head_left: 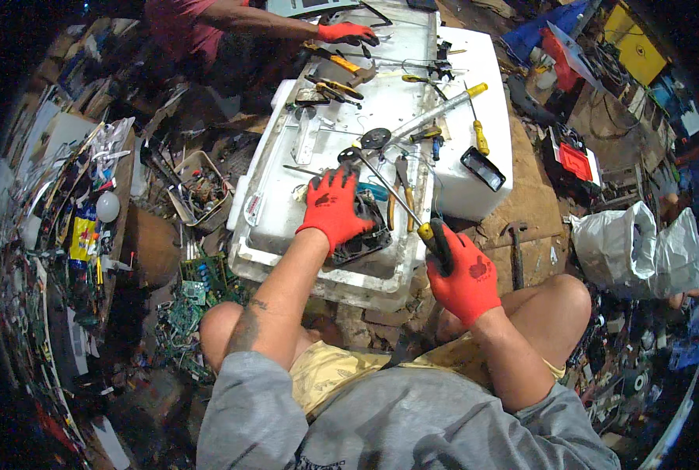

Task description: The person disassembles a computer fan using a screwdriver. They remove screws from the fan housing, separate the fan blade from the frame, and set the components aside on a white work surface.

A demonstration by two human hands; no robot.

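Observation:
A long screwdriver (pixel 394 189) with a yellow and black handle is in the grip of my right hand (pixel 468 274). Its metal shaft slants up and left across the white work surface (pixel 271 227). My left hand (pixel 330 205), in a red glove like the right, presses on and steadies a black plastic housing (pixel 367 241) near the surface's front edge. The palm and fingers cover part of the housing, so its inside is partly hidden. Just beyond the left fingertips lie two black round discs (pixel 376 139). Pliers (pixel 403 174) rest right of the housing.
Across the surface a co-worker's gloved hand (pixel 348 34) reaches over a hammer (pixel 349 64) and other tools. A yellow screwdriver (pixel 481 137) and a black rectangular case (pixel 482 169) lie at right. Circuit boards (pixel 185 313), a parts bin (pixel 200 188) and a white sack (pixel 619 247) stand around.

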